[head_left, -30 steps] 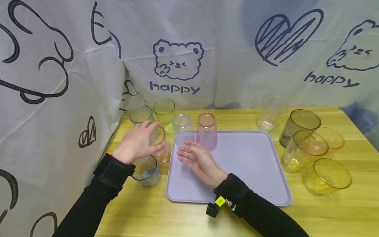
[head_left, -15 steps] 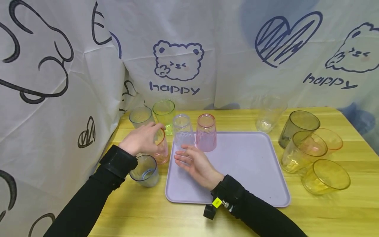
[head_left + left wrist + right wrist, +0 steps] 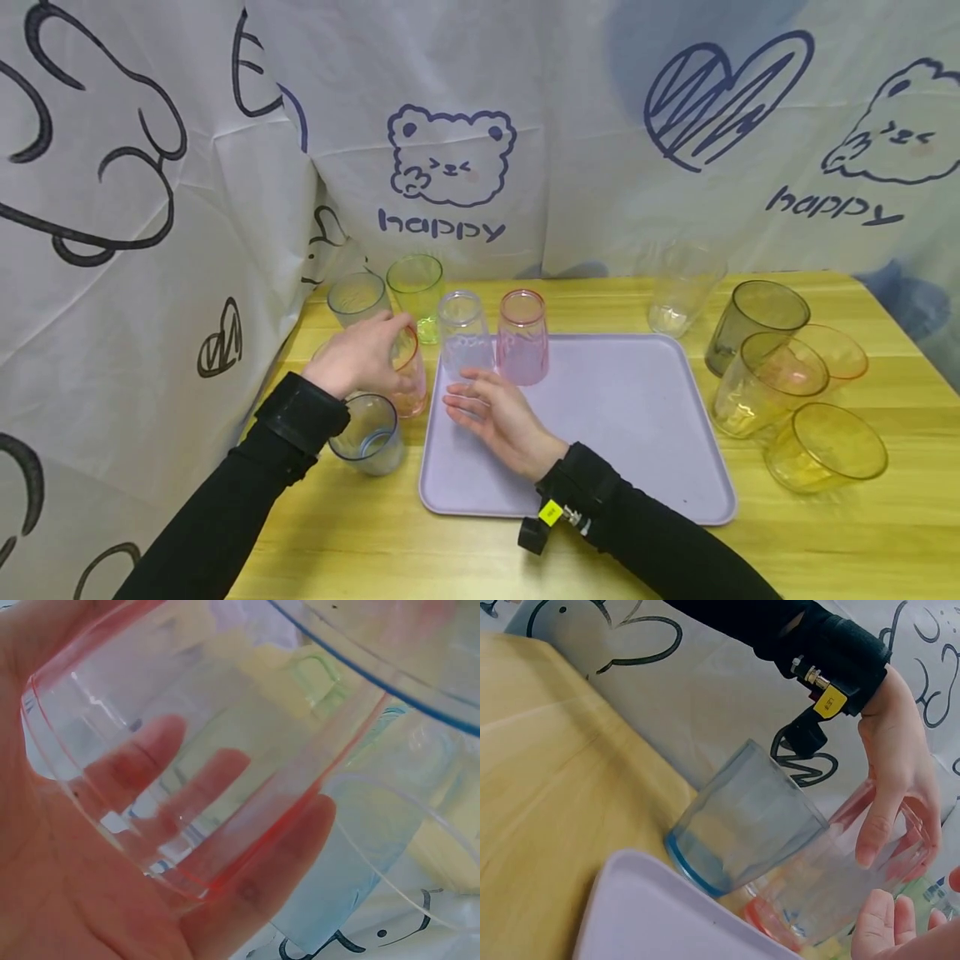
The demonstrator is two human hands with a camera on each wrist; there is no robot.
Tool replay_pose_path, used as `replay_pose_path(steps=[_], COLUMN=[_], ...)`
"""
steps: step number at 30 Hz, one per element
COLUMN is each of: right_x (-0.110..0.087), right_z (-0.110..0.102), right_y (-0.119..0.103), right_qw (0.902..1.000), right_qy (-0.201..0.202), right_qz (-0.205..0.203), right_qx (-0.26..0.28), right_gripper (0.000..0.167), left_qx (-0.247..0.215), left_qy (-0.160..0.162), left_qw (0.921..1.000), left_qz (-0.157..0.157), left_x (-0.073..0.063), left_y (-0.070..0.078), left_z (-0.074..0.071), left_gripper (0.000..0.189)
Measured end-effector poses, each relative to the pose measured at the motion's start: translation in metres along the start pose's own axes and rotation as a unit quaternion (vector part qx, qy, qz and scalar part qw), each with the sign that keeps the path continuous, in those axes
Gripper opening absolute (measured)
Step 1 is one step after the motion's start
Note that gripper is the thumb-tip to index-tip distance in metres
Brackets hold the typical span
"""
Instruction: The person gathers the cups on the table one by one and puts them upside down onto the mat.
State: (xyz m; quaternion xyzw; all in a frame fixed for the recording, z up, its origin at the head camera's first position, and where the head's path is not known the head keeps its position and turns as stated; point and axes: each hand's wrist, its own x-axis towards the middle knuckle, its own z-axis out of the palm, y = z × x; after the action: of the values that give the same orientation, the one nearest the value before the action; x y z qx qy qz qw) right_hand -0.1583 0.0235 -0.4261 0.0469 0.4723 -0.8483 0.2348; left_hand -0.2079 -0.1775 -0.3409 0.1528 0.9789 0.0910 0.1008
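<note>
In the head view my left hand (image 3: 360, 357) grips a pink-tinted drinking glass (image 3: 412, 385) with a red rim, upright on the table left of the tray. Seen from the left wrist, the fingers (image 3: 262, 877) curve round its wall. My right hand (image 3: 510, 421) is over the left part of the lilac tray (image 3: 615, 425), fingers relaxed and holding nothing. Just beyond its fingertips, a clear lilac glass (image 3: 462, 333) and a pink glass (image 3: 523, 346) stand upside down on the tray's back left corner. A bluish glass (image 3: 742, 825) stands in front of the gripped one.
Behind the left hand are a grey-blue glass (image 3: 357, 296) and a green glass (image 3: 417, 287). Right of the tray stand a smoky glass (image 3: 731, 333), a yellow glass (image 3: 817, 454) and several others. A printed cloth (image 3: 577, 167) hangs behind the wooden table (image 3: 375, 542).
My left hand has come down and to the right, and its fingers have closed round the red-rimmed glass. The right hand has shifted slightly left.
</note>
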Motion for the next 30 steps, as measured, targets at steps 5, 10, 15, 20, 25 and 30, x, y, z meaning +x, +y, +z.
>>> replay_pose_path(steps=[5, 10, 15, 20, 25, 30], right_x=[0.001, 0.000, 0.000, -0.003, -0.006, -0.011], right_z=[-0.003, -0.008, -0.016, -0.026, -0.038, -0.052], right_y=[-0.002, -0.005, -0.008, -0.014, -0.021, -0.029], right_qw=[0.9994, 0.9987, 0.9984, 0.9973, 0.9953, 0.9899], right_qy=[0.005, 0.006, 0.012, 0.017, 0.028, 0.052], right_qz=[-0.008, -0.016, -0.024, -0.035, -0.053, -0.097], right_qx=[-0.034, -0.048, -0.050, -0.062, -0.076, -0.090], right_gripper=[0.037, 0.039, 0.038, 0.036, 0.041, 0.037], left_qx=[0.001, 0.014, 0.031, 0.026, -0.002, -0.047], left_qy=[0.007, 0.026, 0.044, 0.045, 0.033, 0.048], left_qw=[1.0000, 0.9995, 0.9979, 0.9966, 0.9956, 0.9903], left_qz=[0.005, 0.013, 0.034, 0.064, 0.087, 0.122], left_x=[-0.003, -0.010, -0.017, -0.026, -0.031, -0.030], left_y=[0.001, 0.006, 0.017, 0.032, 0.045, 0.052], left_z=[-0.003, -0.012, -0.024, -0.031, -0.032, -0.026], left_gripper=[0.073, 0.072, 0.073, 0.075, 0.076, 0.070])
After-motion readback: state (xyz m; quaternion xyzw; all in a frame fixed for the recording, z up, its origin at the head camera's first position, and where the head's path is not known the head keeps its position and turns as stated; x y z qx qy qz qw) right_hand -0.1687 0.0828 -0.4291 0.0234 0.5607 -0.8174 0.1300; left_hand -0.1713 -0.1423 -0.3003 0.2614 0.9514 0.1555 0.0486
